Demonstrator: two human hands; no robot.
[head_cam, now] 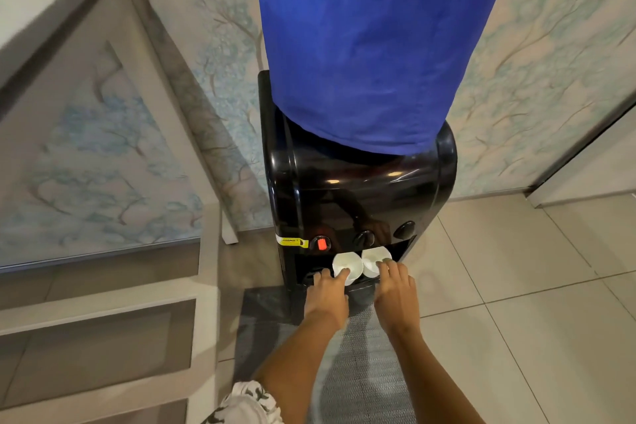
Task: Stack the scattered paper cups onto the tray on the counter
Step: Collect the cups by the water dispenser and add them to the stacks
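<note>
- Tiled floor (516, 286) and tree-patterned wallpaper (550, 79) behind; black water dispenser (361, 189) standing against the wall.
- Two white paper cups side by side in the dispenser's recess, just under the knobs, mouths tipped toward the camera.
- Left cup (347, 265) and right cup (375, 260) touching or nearly so at their rims.
- Left hand (327, 293) at the left cup, fingertips curled over its near rim, pinching it; thumb hidden.
- Right hand (395, 289) at the right cup, fingers pressed together and hooked over its near rim; grip underneath cannot be told.
- Both forearms bare, reaching down and forward; patterned sleeve (247, 403) at the bottom edge.
- Red switch (321, 244) and yellow label (292, 242) left of the cups; two dark knobs (364, 237) above them.
- Blue cover (378, 45) over the bottle on top of the dispenser.
- Grey mat (364, 372) on the floor below the hands.
- White cabinet (86, 148) with glass panels to the left.
</note>
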